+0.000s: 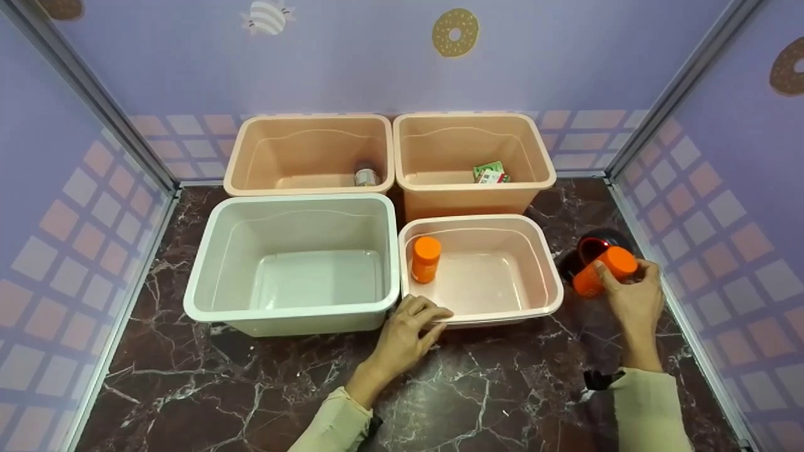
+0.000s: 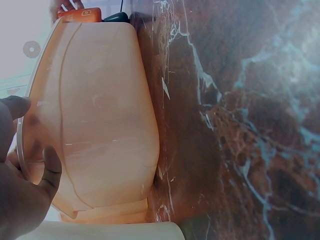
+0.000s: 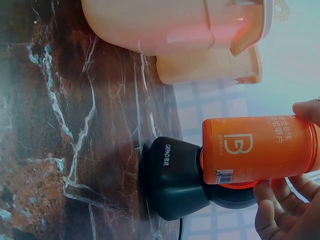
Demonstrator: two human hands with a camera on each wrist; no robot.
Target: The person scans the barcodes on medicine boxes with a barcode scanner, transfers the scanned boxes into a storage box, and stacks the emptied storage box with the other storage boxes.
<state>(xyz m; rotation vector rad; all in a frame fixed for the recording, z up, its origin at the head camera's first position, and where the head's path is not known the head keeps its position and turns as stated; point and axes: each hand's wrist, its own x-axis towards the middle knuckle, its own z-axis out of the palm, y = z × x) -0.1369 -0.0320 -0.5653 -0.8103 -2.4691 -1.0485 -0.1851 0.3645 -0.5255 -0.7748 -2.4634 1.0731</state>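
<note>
My right hand (image 1: 635, 304) holds an orange supplement bottle (image 1: 593, 279) by its cap end, thumb on one side and fingers on the other. The right wrist view shows the printed label and a barcode on this bottle (image 3: 250, 150). Right in front of its base stands a black desktop scanner (image 3: 175, 182) with a red-lit face, partly covered by the bottle. My left hand (image 1: 402, 329) grips the near rim of the small pink bin (image 1: 483, 276), thumb outside and fingers over the edge. Inside that bin, a second orange bottle (image 1: 426, 260) stands at the left wall.
A larger white bin (image 1: 292, 314) adjoins the pink one on the left. Behind are two peach bins: the left one (image 1: 308, 154) contains a small jar (image 1: 365, 176), the right one (image 1: 465, 201) small green and white boxes (image 1: 490, 172). Patterned walls enclose the dark marble tabletop (image 1: 251, 389).
</note>
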